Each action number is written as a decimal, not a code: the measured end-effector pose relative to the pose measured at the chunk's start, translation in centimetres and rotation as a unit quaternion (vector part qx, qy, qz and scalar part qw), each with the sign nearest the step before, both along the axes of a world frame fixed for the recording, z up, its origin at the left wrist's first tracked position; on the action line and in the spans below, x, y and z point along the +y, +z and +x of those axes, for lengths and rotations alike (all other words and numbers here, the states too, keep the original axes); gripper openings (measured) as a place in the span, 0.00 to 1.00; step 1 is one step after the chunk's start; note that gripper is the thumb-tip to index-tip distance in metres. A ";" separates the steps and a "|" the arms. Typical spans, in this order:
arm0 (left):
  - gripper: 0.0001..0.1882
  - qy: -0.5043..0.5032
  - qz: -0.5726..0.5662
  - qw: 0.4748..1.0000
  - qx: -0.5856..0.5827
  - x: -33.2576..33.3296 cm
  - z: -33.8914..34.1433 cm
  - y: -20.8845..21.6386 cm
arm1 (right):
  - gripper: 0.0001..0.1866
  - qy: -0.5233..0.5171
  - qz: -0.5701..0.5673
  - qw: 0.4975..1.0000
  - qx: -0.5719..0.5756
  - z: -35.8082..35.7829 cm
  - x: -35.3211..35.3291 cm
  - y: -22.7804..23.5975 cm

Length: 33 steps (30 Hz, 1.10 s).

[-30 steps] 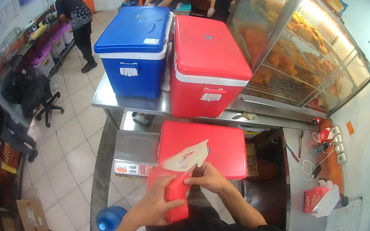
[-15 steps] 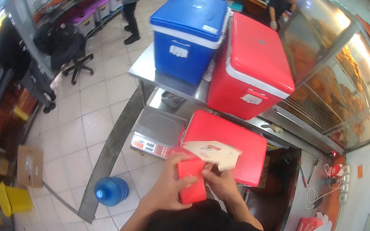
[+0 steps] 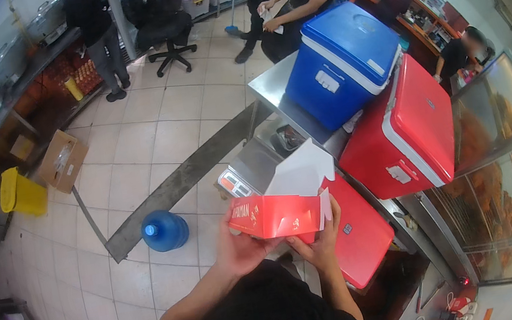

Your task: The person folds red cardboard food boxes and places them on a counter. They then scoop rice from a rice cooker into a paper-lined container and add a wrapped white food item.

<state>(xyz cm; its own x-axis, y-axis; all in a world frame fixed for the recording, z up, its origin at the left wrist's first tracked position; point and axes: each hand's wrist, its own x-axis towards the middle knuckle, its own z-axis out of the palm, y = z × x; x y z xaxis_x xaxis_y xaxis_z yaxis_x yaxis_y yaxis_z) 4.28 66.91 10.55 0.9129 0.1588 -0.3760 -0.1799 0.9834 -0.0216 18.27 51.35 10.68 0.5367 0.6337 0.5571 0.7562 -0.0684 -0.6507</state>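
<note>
Between my hands is a red cardboard food box (image 3: 282, 216), its white-lined lid flap (image 3: 303, 169) standing up and open. My left hand (image 3: 242, 250) is closed around the box's left side and underside. On the other side my right hand (image 3: 320, 240) grips the right end, thumb low on the front and fingers by a side flap. Just beyond the box, a steel scale (image 3: 255, 165) stands next to a closed red cooler (image 3: 365, 236), which my right hand is nearest to. The inside of the box is mostly hidden by its front wall.
A blue cooler (image 3: 347, 58) and a taller red cooler (image 3: 408, 129) stand on the steel table (image 3: 271, 84). At right is a glass food display case (image 3: 508, 187). A blue water jug (image 3: 165, 230) sits on the floor at left. Several people are further back.
The red box, folded and compact earlier, is now opened out and turned, with its white inside showing. Both hands have shifted their hold. The view has swung, moving the coolers rightward in the picture.
</note>
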 end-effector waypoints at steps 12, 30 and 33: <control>0.49 -0.006 0.692 0.699 0.180 2.9 -0.7 2.7 | 0.32 0.054 0.085 0.990 -0.099 2.8 -3.4 5.2; 0.23 -0.262 0.782 0.462 -0.326 -16.5 12.9 7.2 | 0.31 -0.586 -0.033 0.809 0.033 -12.0 -18.7 7.2; 0.24 -0.266 0.772 0.402 -0.415 -20.7 13.6 7.4 | 0.30 -0.618 -0.078 0.782 0.021 -13.6 -21.3 7.1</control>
